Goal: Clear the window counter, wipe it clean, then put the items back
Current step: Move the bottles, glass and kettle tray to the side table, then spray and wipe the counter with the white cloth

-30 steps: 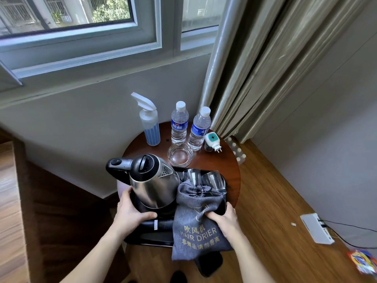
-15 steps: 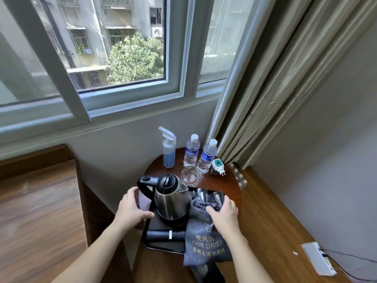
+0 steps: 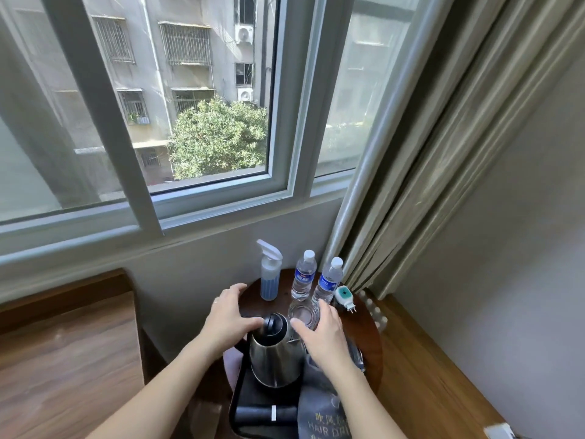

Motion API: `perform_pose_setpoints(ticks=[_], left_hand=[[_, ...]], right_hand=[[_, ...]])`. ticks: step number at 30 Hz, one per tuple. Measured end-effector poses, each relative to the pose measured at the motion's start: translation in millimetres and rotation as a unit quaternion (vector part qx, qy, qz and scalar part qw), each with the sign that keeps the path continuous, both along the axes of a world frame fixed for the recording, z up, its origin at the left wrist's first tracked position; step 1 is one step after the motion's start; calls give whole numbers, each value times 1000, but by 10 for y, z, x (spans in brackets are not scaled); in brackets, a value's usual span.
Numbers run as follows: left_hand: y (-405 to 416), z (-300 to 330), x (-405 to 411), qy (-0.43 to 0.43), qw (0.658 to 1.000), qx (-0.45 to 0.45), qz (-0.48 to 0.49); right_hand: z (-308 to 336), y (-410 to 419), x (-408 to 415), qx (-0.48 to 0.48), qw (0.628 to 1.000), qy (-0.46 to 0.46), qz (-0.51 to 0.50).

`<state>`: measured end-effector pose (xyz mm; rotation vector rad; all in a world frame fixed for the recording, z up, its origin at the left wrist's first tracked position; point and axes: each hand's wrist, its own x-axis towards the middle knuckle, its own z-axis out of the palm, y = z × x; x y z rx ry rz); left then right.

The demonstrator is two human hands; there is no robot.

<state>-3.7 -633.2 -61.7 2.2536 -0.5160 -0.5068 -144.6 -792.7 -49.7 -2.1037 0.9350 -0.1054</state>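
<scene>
A steel kettle (image 3: 275, 359) stands on a black tray (image 3: 262, 403) at the near side of a round brown table (image 3: 370, 337). A grey hair-drier bag (image 3: 323, 416) lies on the tray's right part. My left hand (image 3: 228, 318) hovers with spread fingers over the kettle's handle, its thumb by the black lid. My right hand (image 3: 319, 335) reaches over the kettle's right side, fingers straight, tips at a small glass dish (image 3: 304, 313). Behind the dish stand a blue spray bottle (image 3: 269, 278) and two water bottles (image 3: 304, 277) (image 3: 329, 282). Neither hand holds anything.
A white and teal plug-in device (image 3: 343, 296) lies at the table's right rear. A wooden counter (image 3: 63, 359) runs under the window at left. Curtains (image 3: 443, 153) hang close behind the table on the right. A white box (image 3: 500, 430) sits on the floor.
Both hands left the tray's edge and the bag and moved forward over the kettle. The view tilted up toward the window.
</scene>
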Motion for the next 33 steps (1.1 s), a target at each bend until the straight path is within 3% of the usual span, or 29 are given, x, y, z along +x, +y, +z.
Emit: perform_pose_setpoints(ticks=[15, 28, 33], left_hand=[[-1096, -483, 900, 69, 993, 54, 77], [-670, -683, 1245, 87, 983, 83, 136], [-510, -652, 1227, 94, 982, 58, 156]], right_hand=[[-602, -847, 1503, 87, 990, 18, 113], [-1263, -810, 2134, 117, 992, 8, 45], [-1266, -821, 2137, 87, 994, 0, 66]])
